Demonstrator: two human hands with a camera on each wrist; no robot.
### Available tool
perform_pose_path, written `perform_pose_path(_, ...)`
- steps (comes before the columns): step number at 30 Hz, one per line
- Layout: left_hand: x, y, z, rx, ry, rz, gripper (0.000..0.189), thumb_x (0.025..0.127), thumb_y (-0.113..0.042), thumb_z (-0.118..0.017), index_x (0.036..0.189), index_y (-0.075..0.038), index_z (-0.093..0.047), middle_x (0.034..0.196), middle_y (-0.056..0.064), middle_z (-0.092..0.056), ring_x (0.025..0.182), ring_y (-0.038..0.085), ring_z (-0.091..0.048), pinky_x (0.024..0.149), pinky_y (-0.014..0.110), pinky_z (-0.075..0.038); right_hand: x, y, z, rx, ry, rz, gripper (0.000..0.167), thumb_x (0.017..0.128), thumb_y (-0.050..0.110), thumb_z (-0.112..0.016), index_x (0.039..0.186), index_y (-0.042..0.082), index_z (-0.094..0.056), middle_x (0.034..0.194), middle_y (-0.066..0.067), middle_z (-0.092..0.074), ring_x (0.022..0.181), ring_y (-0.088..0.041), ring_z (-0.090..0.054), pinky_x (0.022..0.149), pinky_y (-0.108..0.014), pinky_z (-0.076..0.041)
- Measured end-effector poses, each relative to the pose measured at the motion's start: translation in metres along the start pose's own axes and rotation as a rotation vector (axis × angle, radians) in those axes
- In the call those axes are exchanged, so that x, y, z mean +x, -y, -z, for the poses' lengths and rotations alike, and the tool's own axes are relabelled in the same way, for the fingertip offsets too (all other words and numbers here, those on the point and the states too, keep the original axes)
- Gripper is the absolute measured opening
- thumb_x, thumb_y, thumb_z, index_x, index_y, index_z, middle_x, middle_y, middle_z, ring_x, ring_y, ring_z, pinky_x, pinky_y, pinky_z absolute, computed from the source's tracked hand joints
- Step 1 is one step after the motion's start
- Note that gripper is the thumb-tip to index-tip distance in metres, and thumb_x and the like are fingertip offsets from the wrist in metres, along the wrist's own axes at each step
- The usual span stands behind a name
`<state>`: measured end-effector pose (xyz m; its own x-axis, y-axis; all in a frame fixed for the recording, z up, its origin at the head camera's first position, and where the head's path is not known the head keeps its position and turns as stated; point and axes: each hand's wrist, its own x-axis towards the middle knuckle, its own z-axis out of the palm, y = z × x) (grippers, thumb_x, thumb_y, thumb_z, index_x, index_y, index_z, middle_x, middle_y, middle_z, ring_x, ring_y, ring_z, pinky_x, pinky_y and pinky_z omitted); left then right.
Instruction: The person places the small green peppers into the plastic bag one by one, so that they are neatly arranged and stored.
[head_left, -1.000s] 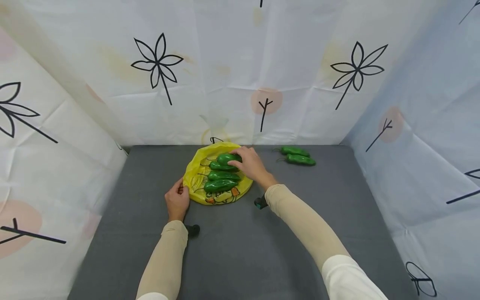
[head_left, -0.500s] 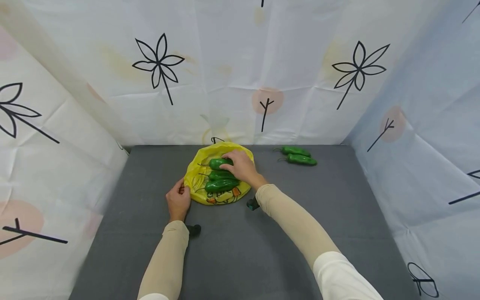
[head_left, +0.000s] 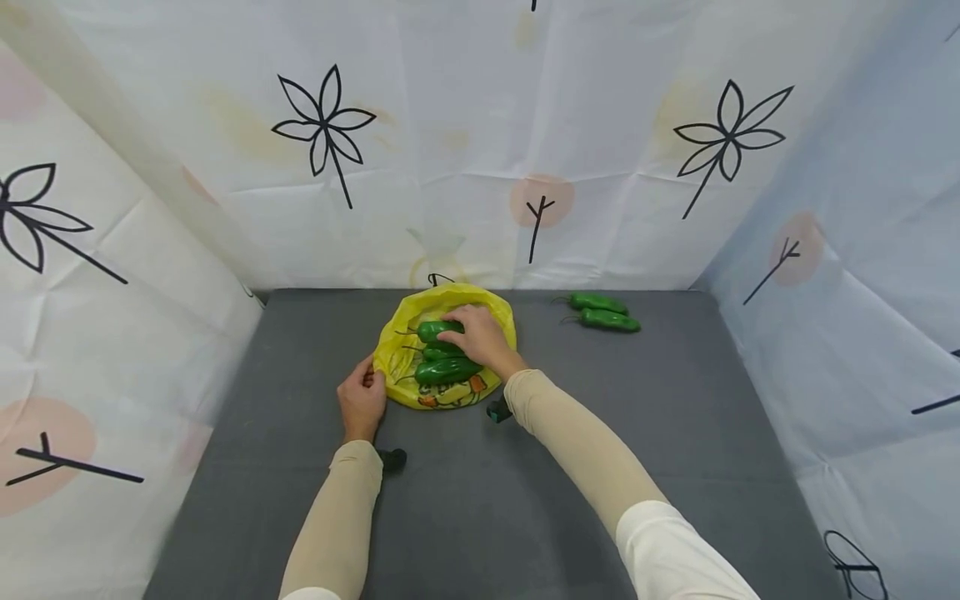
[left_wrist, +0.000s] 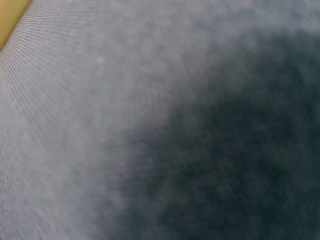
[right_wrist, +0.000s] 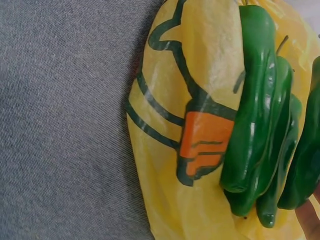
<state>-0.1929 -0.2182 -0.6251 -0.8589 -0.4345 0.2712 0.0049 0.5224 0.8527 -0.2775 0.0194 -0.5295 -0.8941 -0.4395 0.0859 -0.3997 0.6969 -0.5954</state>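
Creased white fabric walls [head_left: 480,150] on three sides of a flat, dark grey, woven-textured surface [head_left: 720,450].
Across the back wall [head_left: 600,100], large black-outlined leaf sprigs [head_left: 323,122], faint yellow smudges [head_left: 251,125] and a round, pale peach disc [head_left: 523,192] with a thin black twig [head_left: 535,233]; more such prints on the left wall [head_left: 172,275] and right wall [head_left: 825,350]. Softly shaded corners [head_left: 108,117] between the walls. Soft, diffuse light, cool and bluish on the right, warmer, beige-tinged toward the upper left corner.
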Motion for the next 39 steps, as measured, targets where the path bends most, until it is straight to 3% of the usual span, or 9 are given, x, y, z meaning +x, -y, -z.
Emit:
perform_pose_path(15, 0.002, -0.003, 0.001, -0.015, 0.006, -0.001, 0.038, 0.093, -0.008, -0.058, 0.127, -0.010, -0.073, 0.096, 0.016, -0.076, 0.075, 0.020, -0.063, 0.067, 0.008, -0.040, 0.004, -0.003, -0.007, -0.006, -0.009, -0.048, 0.046, 0.096, 0.036, -0.070, 0.136, 0.015, -0.067, 0.136, -0.008, -0.065, 0.129, -0.032, -0.056, 0.111, -0.049, -0.044)
perform_pose_path(27, -0.001, 0.002, -0.002, -0.014, 0.004, -0.005, 0.038, 0.092, -0.008, -0.058, 0.127, -0.012, -0.074, 0.095, 0.014, -0.077, 0.074, 0.018, -0.063, 0.066, 0.009, -0.041, -0.001, -0.004, -0.003, -0.009, 0.034, -0.079, 0.050, 0.096, 0.041, -0.067, 0.141, 0.018, -0.063, 0.145, -0.008, -0.061, 0.138, -0.031, -0.053, 0.114, -0.049, -0.043)
perform_pose_path(32, -0.002, 0.003, -0.004, -0.017, -0.007, -0.013, 0.038, 0.092, -0.007, -0.058, 0.126, -0.012, -0.075, 0.095, 0.014, -0.077, 0.074, 0.016, -0.062, 0.066, 0.007, -0.040, -0.004, -0.003, 0.004, -0.069, 0.016, -0.049, 0.052, 0.096, 0.043, -0.067, 0.141, 0.018, -0.063, 0.141, -0.007, -0.063, 0.132, -0.029, -0.056, 0.112, -0.047, -0.045)
perform_pose_path(39, -0.002, 0.002, -0.003, -0.014, -0.014, -0.019, 0.039, 0.092, -0.006, -0.058, 0.126, -0.012, -0.074, 0.095, 0.015, -0.077, 0.074, 0.017, -0.062, 0.067, 0.007, -0.039, -0.009, -0.001, 0.017, -0.292, -0.039, 0.054, 0.056, 0.095, 0.049, -0.064, 0.145, 0.025, -0.059, 0.147, -0.004, -0.057, 0.134, -0.028, -0.050, 0.114, -0.045, -0.041)
